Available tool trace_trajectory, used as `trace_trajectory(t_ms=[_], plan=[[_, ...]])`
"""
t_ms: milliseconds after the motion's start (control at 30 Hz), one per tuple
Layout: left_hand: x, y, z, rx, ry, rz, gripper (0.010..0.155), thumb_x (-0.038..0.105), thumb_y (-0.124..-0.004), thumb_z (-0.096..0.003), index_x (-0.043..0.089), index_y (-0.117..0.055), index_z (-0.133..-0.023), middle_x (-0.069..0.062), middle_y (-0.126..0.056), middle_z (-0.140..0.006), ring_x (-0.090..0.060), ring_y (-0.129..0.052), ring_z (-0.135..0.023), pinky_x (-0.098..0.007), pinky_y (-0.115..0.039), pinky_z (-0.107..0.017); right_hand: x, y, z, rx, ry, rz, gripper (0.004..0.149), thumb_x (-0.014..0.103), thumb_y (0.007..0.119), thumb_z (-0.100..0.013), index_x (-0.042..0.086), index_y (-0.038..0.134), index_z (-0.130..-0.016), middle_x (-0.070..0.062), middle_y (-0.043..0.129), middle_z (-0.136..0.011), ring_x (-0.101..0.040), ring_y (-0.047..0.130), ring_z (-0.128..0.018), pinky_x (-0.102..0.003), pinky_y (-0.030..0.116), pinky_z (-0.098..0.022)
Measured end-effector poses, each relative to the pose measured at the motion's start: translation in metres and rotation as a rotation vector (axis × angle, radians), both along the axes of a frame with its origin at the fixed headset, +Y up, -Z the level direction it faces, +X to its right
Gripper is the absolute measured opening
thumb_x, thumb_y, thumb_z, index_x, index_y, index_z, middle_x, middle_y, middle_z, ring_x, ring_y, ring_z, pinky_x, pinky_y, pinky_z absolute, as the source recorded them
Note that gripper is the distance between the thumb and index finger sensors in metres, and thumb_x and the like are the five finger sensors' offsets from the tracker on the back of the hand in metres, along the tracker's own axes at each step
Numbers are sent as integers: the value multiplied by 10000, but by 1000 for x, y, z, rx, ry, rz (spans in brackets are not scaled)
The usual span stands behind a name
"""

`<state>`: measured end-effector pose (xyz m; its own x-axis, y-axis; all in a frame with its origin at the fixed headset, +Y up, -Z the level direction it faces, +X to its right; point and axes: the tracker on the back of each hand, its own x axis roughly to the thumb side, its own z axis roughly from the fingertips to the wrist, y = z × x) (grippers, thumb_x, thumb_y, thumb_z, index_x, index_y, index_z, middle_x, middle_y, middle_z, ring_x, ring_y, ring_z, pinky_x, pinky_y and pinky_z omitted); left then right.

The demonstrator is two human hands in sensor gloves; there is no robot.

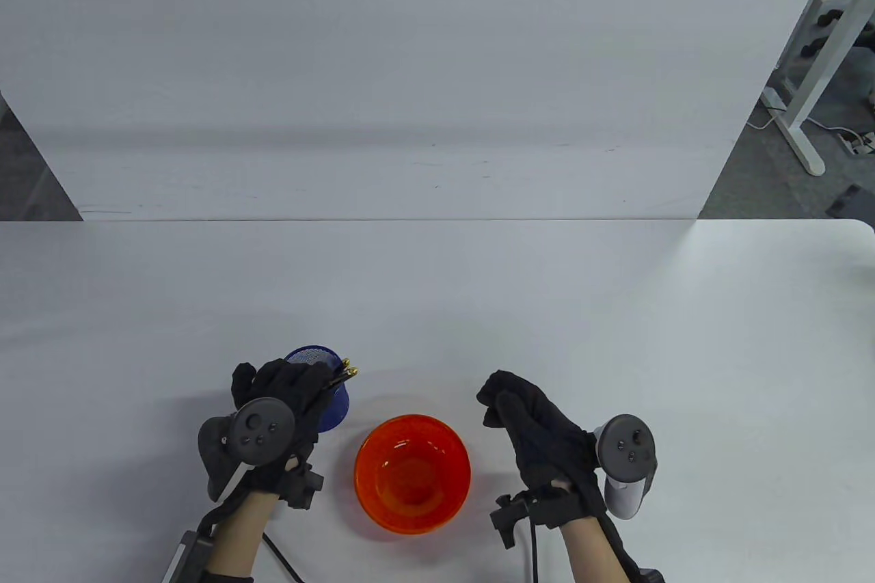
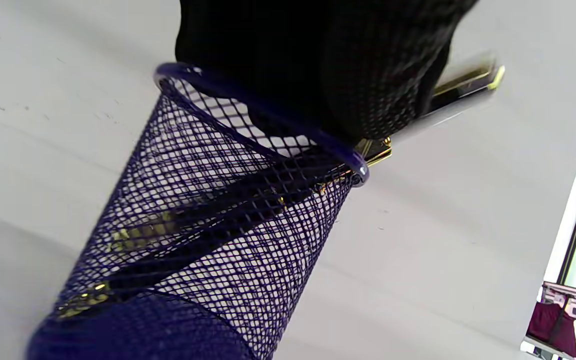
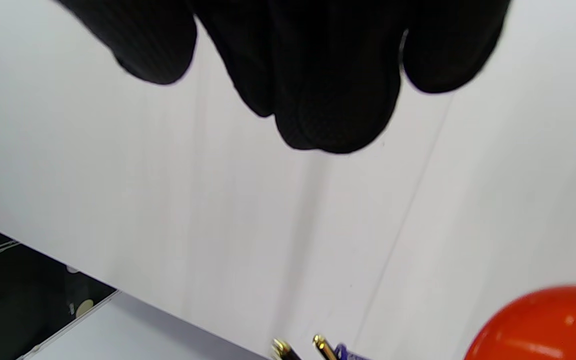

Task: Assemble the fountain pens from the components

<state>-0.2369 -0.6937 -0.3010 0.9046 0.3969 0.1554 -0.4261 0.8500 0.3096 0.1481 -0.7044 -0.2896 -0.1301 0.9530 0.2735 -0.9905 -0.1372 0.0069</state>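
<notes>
Reaching over the mesh cup (image 1: 327, 398), the left hand (image 1: 273, 405) has its fingers down at the rim, curled about a black pen (image 2: 463, 85) with gold trim. The wrist view shows that pen blurred and poking out past the glove, while other pens (image 2: 208, 215) lie slanted inside the mesh with their gold tips (image 1: 348, 368) leaning over the rim toward the orange bowl (image 1: 412, 473). I'd judge a finished pen is going in, though it could as well be coming out.

The right hand (image 1: 533, 432) hovers off the table (image 1: 615, 309), right of the bowl, fingers loosely curled, holding nothing.

The cup is what worries me. It is light, narrow and tall, its load leans one way, and nothing steadies it: the other hand is well apart. A push or drag at the rim could tip it toward the bowl and spill the lot. The held pen's clip could also catch in the mesh or on the others, so a quick pull might lift the cup with it. Whether the bowl still holds parts I can't tell.
</notes>
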Motion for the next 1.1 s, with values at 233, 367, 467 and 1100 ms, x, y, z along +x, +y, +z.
trace_trajectory(t_ms=[233, 367, 467, 1100], plan=[[-16, 40, 40, 2, -159, 300, 484, 341, -867, -510, 192, -853, -970, -142, -864, -961, -472, -795, -900, -763, -409, -726, 11, 2, -1, 14, -29, 74, 593, 435, 728, -589, 22, 725, -1014, -313, 848, -953, -469, 894, -677, -689, 639, -592], [-12, 37, 40, 13, -278, 473, 509, 356, -844, -526, 164, -825, -997, -191, -812, -1005, -511, -742, -933, -772, -409, -723, 4, 5, 0, 68, -24, 362, 644, 456, 724, -588, 40, 634, -1072, -322, 732, -1049, -539, 780, -820, -725, 577, -621], [-12, 26, 35, -37, -260, 377, 539, 358, -851, -526, 174, -785, -1029, -190, -724, -1087, -545, -636, -1007, -787, -347, -734, -8, 7, 5, 119, -27, 671, 674, 482, 712, -588, 81, 562, -1109, -295, 638, -1122, -567, 651, -950, -747, 521, -657], [-18, 15, 29, -45, -239, 359, 537, 365, -831, -531, 170, -778, -1029, -225, -645, -1125, -559, -551, -1043, -788, -298, -735, -27, 11, 13, 201, 7, 802, 670, 500, 694, -587, 111, 552, -1114, -262, 603, -1157, -549, 601, -1016, -753, 509, -668]])
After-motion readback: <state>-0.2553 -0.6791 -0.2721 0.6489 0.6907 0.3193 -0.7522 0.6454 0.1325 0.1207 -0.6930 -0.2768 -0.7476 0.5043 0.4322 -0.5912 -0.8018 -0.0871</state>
